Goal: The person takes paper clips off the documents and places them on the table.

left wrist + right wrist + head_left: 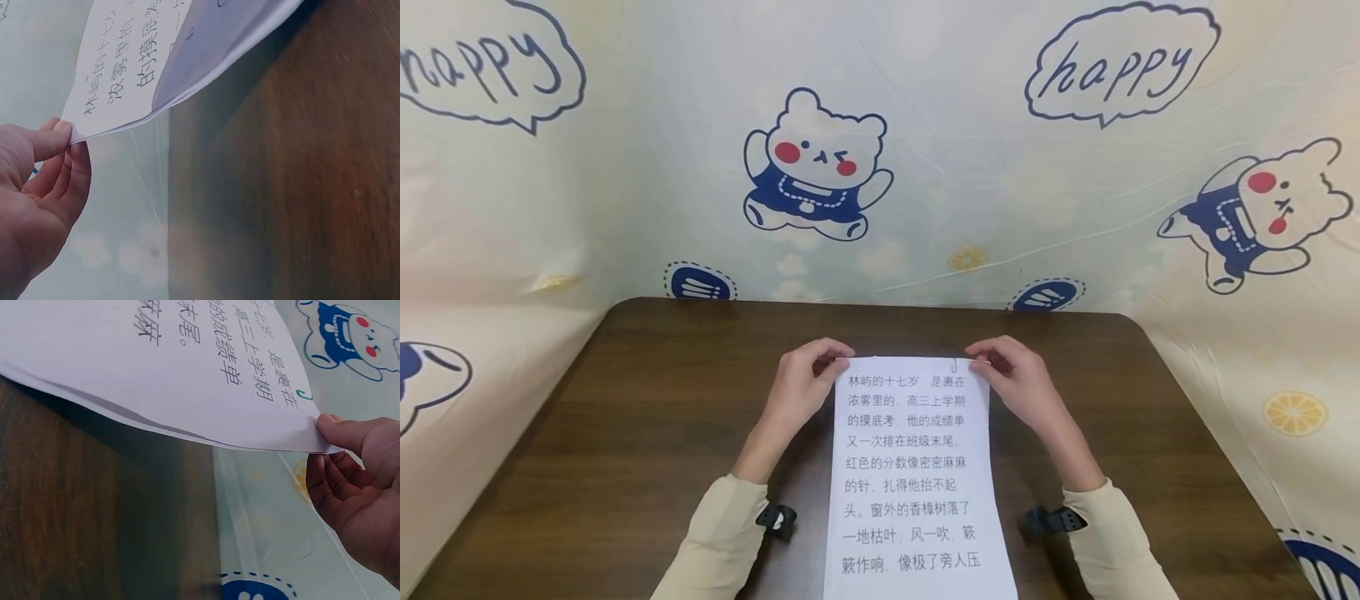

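Sheets of white paper [910,475] printed with Chinese text are held up over the table by their two far corners. My left hand [801,379] pinches the far left corner between thumb and fingers; in the left wrist view that hand [44,175] grips the paper's [112,69] tip. At the far right corner my right hand [1018,375] does likewise, and the right wrist view shows its thumb on top and fingers beneath. A green paper clip [304,395] sits on the top edge near the right corner. The layered edges show more than one sheet.
A dark brown wooden table [647,433] lies beneath. Behind and beside it hangs a pale cloth [940,192] printed with cartoon bears and "happy" bubbles. Dark straps [778,521] with small devices are on both wrists, over cream sleeves [722,525].
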`<state>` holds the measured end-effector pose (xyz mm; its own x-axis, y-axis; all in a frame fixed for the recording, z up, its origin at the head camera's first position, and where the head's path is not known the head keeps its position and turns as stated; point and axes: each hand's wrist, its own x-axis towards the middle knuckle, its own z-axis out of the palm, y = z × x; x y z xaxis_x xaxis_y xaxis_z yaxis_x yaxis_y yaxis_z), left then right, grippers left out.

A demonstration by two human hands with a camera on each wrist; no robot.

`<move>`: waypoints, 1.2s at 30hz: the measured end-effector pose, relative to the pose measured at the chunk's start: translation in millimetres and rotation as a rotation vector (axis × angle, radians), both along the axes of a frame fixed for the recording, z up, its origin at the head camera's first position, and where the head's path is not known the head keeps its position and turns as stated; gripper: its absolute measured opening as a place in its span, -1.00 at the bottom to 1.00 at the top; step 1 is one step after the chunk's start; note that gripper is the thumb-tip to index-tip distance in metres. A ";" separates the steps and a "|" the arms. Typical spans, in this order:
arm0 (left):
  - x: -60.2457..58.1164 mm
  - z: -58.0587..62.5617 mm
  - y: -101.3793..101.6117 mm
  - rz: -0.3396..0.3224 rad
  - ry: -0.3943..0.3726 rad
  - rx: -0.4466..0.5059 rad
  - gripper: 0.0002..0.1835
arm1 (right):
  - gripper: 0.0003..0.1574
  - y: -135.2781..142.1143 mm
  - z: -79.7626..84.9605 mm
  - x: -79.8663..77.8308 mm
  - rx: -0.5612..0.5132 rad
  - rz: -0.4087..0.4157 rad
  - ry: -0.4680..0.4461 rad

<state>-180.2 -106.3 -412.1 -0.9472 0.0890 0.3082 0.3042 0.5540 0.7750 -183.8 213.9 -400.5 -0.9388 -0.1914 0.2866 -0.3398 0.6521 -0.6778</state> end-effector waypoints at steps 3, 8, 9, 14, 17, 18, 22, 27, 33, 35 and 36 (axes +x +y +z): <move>1.3 1.4 0.8 0.001 -0.007 0.029 -0.81 | -0.69 2.5 3.5 3.4 -0.003 0.004 0.010; 1.1 1.6 0.9 0.004 -0.025 0.058 -0.81 | -0.68 5.4 5.3 4.5 0.003 0.011 -0.007; 0.9 1.3 0.8 0.005 -0.029 0.061 -0.81 | -0.68 5.4 5.3 4.3 0.005 0.015 -0.010; 0.8 0.5 0.6 0.008 -0.052 0.083 -0.81 | -0.64 5.0 4.4 3.6 0.012 0.021 -0.014; 0.9 0.6 0.6 0.002 -0.060 0.089 -0.81 | -0.60 5.2 4.4 3.4 0.008 0.023 -0.020; 0.8 0.7 0.6 0.000 -0.059 0.092 -0.81 | -0.58 5.3 4.5 3.3 0.006 0.026 -0.024; 0.4 1.5 0.7 -0.011 -0.055 0.104 -0.81 | -0.52 5.5 6.2 2.9 -0.005 0.048 -0.034; 0.0 2.5 1.1 -0.017 -0.053 0.108 -0.80 | -0.49 4.3 8.4 1.4 0.003 0.085 -0.015; 0.0 1.9 1.7 -0.021 -0.054 0.110 -0.81 | -0.49 0.6 11.9 0.4 0.031 0.117 0.002; 0.1 1.8 1.7 -0.023 -0.055 0.110 -0.81 | -0.49 -0.4 12.2 0.1 0.043 0.128 0.002; 0.0 1.6 1.8 -0.025 -0.054 0.110 -0.81 | -0.48 -0.9 12.7 0.2 0.052 0.131 0.000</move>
<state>-180.2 -104.5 -410.5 -0.9606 0.0812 0.2657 0.2728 0.4579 0.8461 -183.7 213.0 -387.8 -0.9047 -0.3270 0.2730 -0.4244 0.6366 -0.6439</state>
